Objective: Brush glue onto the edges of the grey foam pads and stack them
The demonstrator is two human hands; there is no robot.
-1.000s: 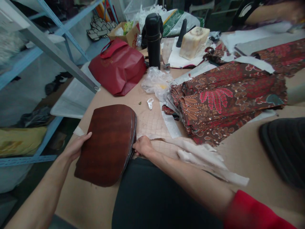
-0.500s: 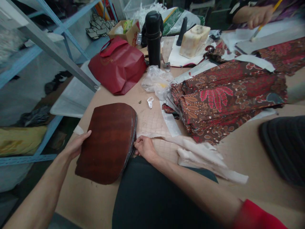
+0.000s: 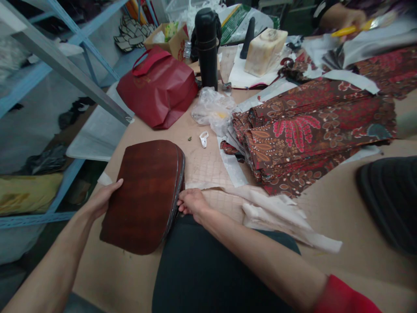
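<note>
A stack of dark brown, glossy panels point(image 3: 143, 195) with one rounded side lies on the table. My left hand point(image 3: 106, 198) grips its left edge, thumb on top and the other fingers hidden beneath. At the stack's right edge, my right hand point(image 3: 192, 203) has its fingers pinched together against the layers; what they hold is too small to make out. Below my right forearm is a dark green sheet point(image 3: 202, 269). Thin pale strips of material point(image 3: 270, 208) lie right of my right hand.
Patterned fabric point(image 3: 302, 130) is piled at right, near a dark stack point(image 3: 391, 200). Behind stand a red bag point(image 3: 159, 87), a black flask point(image 3: 207, 52) and a yellowish block point(image 3: 266, 52). Another person's hand point(image 3: 348, 21) holds a brush at top right. Blue shelving point(image 3: 65, 187) borders the left.
The other person's brush has lifted and swung to the right. The whole view has shifted slightly; my hands keep nearly the same places at the brown stack.
</note>
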